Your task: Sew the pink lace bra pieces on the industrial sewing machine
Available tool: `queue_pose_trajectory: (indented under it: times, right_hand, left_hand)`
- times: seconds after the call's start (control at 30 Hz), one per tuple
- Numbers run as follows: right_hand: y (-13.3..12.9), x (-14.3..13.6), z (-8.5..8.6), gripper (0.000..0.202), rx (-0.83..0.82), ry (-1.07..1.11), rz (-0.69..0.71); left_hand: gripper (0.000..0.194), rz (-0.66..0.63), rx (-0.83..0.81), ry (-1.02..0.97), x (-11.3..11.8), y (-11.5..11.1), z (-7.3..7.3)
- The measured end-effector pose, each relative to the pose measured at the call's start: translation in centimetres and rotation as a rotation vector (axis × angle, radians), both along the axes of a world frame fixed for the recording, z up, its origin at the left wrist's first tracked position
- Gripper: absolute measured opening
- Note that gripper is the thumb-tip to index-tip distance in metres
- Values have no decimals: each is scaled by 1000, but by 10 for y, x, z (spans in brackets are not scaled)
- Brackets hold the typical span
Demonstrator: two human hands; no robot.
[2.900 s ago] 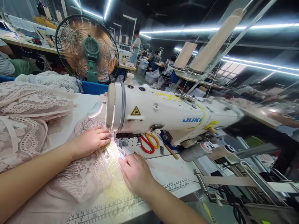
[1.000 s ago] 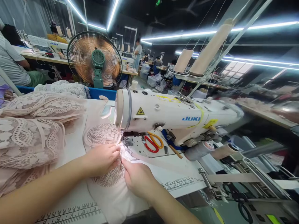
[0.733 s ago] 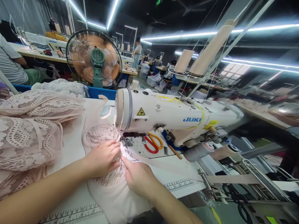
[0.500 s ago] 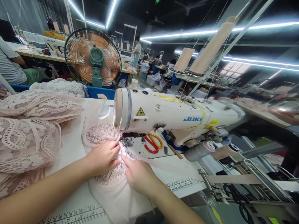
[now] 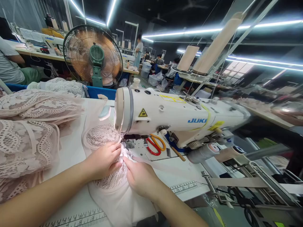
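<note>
Head view: near side of the white, round-armed JUKI sewing machine (image 5: 151, 108), left hand (image 5: 104, 160) presses pale-pink lace fabric (image 5: 118, 198), fingers together; right hand (image 5: 139, 176) pinches it.

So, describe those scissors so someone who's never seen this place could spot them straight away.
Find the big white sewing machine marked JUKI across the middle of the view. Just below its arm, beyond the person's right hand, lie the scissors. Unlike the plain tan stick to their right, they show two finger loops, one red and one orange.
</note>
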State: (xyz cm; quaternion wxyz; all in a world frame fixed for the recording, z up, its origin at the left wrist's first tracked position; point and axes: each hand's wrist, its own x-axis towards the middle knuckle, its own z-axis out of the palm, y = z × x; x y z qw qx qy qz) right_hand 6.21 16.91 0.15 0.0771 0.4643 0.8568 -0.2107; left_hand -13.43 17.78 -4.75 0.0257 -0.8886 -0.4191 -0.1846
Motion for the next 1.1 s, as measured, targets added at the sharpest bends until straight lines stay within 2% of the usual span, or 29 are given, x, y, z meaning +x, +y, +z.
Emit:
queue_pose_trajectory:
  times: [0.27, 0.53, 0.8, 1.1]
  right_hand:
    - [2, 0, -7, 59, 15, 0, 7]
    - [5, -1, -7, 58, 34, 1, 6]
    - [8, -3, -4, 55, 57, 32, 1]
    - [9, -5, 4, 57, 13, -3, -21]
  left_hand:
    - [22, 26, -62, 45, 6, 0, 14]
    - [23, 35, -25, 15, 8, 1, 8]
    - [33, 58, -18, 62, 5, 5, 9]
    - [21, 85, -77, 53, 2, 8, 15]
